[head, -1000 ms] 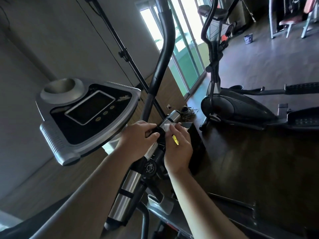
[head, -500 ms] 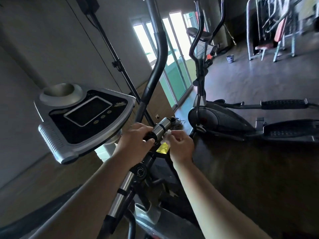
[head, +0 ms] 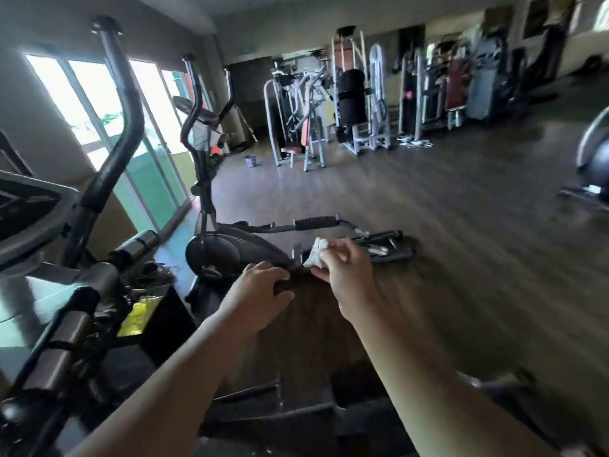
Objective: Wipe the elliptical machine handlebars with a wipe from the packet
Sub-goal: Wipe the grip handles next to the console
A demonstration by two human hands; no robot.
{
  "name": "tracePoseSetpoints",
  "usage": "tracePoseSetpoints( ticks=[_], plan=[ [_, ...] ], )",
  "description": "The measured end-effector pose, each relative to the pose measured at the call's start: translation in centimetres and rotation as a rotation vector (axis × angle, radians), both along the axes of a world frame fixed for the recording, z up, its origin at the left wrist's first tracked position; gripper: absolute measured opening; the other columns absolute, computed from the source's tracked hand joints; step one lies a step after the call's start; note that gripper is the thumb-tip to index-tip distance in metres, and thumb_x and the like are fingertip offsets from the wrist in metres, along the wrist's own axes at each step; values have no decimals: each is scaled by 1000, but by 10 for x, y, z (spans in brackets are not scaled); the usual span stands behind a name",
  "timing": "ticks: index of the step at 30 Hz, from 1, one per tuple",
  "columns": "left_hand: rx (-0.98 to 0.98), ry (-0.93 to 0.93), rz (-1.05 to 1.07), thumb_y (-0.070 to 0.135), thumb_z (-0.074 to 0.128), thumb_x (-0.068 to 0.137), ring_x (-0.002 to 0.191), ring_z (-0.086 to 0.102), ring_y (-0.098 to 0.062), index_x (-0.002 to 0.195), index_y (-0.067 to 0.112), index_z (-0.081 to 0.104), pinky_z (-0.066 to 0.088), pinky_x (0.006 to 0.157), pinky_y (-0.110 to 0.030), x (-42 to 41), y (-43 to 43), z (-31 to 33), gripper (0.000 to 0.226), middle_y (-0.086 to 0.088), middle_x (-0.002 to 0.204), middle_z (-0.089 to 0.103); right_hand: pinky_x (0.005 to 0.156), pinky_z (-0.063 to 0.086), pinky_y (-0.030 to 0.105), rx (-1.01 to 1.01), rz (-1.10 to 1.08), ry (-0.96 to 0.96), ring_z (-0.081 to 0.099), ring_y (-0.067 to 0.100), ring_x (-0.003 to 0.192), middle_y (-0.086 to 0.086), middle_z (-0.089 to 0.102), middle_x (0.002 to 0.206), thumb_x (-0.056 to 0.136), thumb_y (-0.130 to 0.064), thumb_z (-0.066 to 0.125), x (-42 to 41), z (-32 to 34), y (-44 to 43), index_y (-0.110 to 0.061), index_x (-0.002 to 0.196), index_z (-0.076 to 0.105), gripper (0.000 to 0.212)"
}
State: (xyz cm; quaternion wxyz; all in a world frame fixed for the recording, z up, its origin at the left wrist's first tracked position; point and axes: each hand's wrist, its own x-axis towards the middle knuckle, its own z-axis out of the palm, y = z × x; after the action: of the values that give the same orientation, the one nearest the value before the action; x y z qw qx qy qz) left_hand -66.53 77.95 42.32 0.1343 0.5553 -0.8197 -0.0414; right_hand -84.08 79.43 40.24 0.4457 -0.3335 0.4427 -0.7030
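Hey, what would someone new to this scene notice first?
The right hand in the middle of the view, pinching a crumpled white wipe out over the wooden floor. To the left rises the elliptical's tall black handlebar, with a yellow packet lower down beside the machine.

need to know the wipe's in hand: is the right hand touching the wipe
Touching. The head view shows the right hand pinching the wipe in its fingers.

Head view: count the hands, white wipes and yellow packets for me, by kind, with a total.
Hands: 2, the left hand curled round a dark grip, and the right hand
White wipe: 1, pinched by the right hand
Yellow packet: 1
Total: 4
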Motion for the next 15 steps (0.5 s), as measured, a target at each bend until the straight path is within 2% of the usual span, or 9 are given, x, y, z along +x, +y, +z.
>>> tracePoseSetpoints(
  ticks=[4, 7, 9, 11, 13, 15],
  plan=[
    [66, 37, -213, 44, 68, 88, 128, 51, -15, 129, 33, 67, 44, 108, -32, -104, 37, -27, 43, 9, 130, 61, 69, 65, 33, 58, -144, 61, 73, 13, 70, 7, 68, 80, 95, 1, 64, -101, -5, 77, -9, 83, 60, 16],
    [161, 45, -362, 38, 65, 93, 134, 51, -22, 131, 26, 67, 42, 113, -37, -192, 63, -36, 40, 1, 140, 60, 70, 66, 36, 100, -265, 93, 72, 13, 64, 8, 66, 77, 96, -2, 66, -179, -13, 135, -7, 85, 59, 14],
    [173, 13, -450, 53, 59, 87, 130, 55, -16, 125, 30, 70, 44, 110, -33, -252, 77, -43, 46, 9, 135, 64, 70, 65, 36, 138, -338, 88, 73, 14, 66, 12, 69, 79, 95, -1, 66, -233, -23, 169, -5, 87, 59, 12],
    [178, 15, -532, 64, 45, 74, 122, 60, -10, 117, 34, 74, 47, 104, -27, -314, 90, -51, 60, 15, 125, 68, 69, 66, 36, 174, -417, 66, 76, 21, 76, 19, 73, 89, 92, 1, 68, -287, -32, 201, -4, 91, 61, 8],
    [198, -5, -595, 58, 51, 78, 118, 61, -11, 118, 30, 74, 45, 104, -26, -379, 109, -56, 54, 11, 122, 69, 74, 67, 40, 186, -495, 48, 78, 19, 77, 20, 76, 94, 90, 2, 69, -344, -39, 230, -3, 96, 62, 10],
    [229, 0, -646, 56, 58, 78, 117, 64, -13, 118, 29, 74, 44, 100, -23, -447, 132, -58, 51, 7, 119, 71, 77, 67, 41, 179, -563, 58, 77, 10, 71, 11, 75, 90, 92, 1, 70, -402, -42, 258, -4, 104, 63, 15]
  ],
)
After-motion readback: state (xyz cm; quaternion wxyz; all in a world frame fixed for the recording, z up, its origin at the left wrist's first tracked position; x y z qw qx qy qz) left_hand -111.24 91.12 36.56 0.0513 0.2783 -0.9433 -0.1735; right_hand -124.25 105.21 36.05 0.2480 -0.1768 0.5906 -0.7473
